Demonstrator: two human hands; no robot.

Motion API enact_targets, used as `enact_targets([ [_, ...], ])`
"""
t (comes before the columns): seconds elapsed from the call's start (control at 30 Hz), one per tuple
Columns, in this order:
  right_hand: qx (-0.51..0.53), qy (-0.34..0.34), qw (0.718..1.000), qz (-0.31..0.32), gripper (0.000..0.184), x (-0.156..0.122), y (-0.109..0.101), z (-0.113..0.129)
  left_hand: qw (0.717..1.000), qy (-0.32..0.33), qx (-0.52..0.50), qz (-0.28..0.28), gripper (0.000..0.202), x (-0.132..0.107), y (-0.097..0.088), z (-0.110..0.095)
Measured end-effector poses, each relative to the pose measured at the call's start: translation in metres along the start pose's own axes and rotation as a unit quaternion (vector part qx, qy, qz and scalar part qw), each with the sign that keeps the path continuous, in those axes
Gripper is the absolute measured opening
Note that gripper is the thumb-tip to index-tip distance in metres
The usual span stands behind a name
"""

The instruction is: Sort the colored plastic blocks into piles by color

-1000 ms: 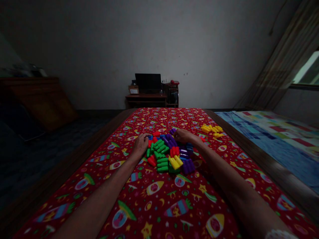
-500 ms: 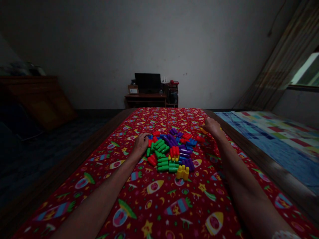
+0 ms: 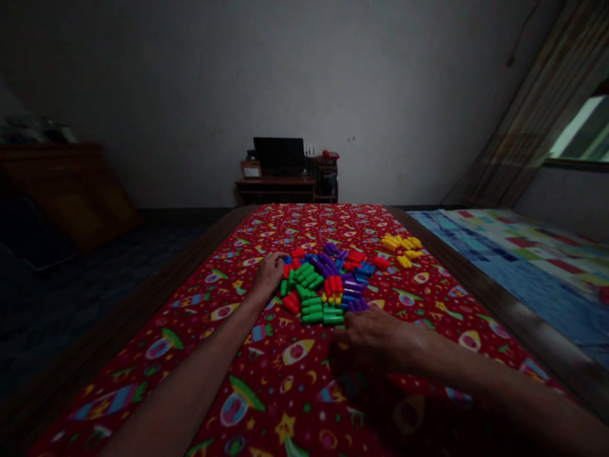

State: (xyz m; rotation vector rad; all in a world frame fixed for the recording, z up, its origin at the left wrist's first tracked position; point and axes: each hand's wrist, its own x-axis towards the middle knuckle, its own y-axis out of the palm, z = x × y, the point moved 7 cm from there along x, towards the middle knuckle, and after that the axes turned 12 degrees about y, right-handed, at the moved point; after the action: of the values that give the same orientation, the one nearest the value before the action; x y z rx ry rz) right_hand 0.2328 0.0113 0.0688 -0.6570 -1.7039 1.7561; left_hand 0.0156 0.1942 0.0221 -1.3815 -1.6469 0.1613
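A heap of plastic toy blocks in green, red, blue and purple lies on the red patterned tablecloth (image 3: 295, 352). My left hand (image 3: 271, 270) rests at the heap's left edge, fingers loosely bent and reaching to a small blue block (image 3: 287, 260). At the near right side, my right hand (image 3: 368, 333) is closed over a yellow block (image 3: 340, 344), which it mostly hides. Just beyond its fingers lie a purple block (image 3: 358, 304) and green blocks (image 3: 332, 315). A red block (image 3: 334, 285) sits upon the heap with yellow ends under it. Several yellow blocks (image 3: 402, 244) form a separate group farther right.
The table's dark wooden edge (image 3: 504, 311) runs along the right side, with a bed under a patchwork cover (image 3: 518, 247) beyond. A desk (image 3: 276, 181) with a monitor (image 3: 278, 156) stands against the far wall. A wooden cabinet (image 3: 66, 184) is at left.
My right hand has come back from the yellow group at far right to the yellow block at the heap's near edge. The yellow group is now uncovered. My left hand has stayed put.
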Motion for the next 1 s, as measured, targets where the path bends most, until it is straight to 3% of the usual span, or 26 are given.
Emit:
enact_targets([
  [0.13,0.072,0.048,0.996,0.006,0.023,0.019,-0.010,-0.034,1.000,0.001,-0.011,0.006,0.036,0.000,0.001,0.001],
  [0.2,0.084,0.128,0.986,-0.059,0.025,0.035,-0.032,-0.075,1.000,-0.004,-0.009,0.006,0.036,0.000,0.001,0.002],
  [0.27,0.038,0.245,0.957,-0.153,0.026,0.039,-0.052,-0.125,1.000,-0.004,-0.006,0.005,0.036,0.000,0.001,0.002],
  [0.33,-0.013,0.372,0.908,-0.192,0.029,0.030,-0.056,-0.175,1.000,-0.003,-0.003,0.003,0.036,0.000,0.001,0.002],
  [0.43,-0.053,0.509,0.846,-0.149,0.031,0.010,-0.041,-0.226,1.000,-0.006,0.004,0.000,0.036,0.001,0.001,0.004],
  [0.5,-0.063,0.534,0.834,-0.128,0.031,0.006,-0.034,-0.235,1.000,-0.008,0.012,0.000,0.036,0.002,0.002,0.004],
  [0.57,-0.063,0.515,0.843,-0.144,0.031,0.012,-0.038,-0.221,1.000,-0.009,0.015,0.002,0.036,0.003,0.002,0.005],
  [0.63,-0.043,0.450,0.876,-0.169,0.030,0.030,-0.045,-0.190,1.000,-0.011,0.013,0.003,0.036,0.003,0.002,0.004],
  [0.73,0.027,0.251,0.959,-0.131,0.027,0.066,-0.042,-0.120,1.000,-0.006,0.013,0.007,0.036,0.003,0.002,0.001],
  [0.8,0.054,0.120,0.989,-0.064,0.024,0.081,-0.027,-0.077,1.000,-0.002,0.018,0.009,0.037,0.002,0.001,0.000],
  [0.9,0.021,0.019,0.999,-0.028,0.021,0.083,-0.006,-0.044,1.000,0.004,0.022,0.012,0.037,0.000,0.000,-0.002],
  [1.0,-0.043,0.036,0.997,-0.057,0.031,0.077,0.003,-0.042,1.000,0.007,0.022,0.008,0.036,0.000,-0.001,-0.002],
])
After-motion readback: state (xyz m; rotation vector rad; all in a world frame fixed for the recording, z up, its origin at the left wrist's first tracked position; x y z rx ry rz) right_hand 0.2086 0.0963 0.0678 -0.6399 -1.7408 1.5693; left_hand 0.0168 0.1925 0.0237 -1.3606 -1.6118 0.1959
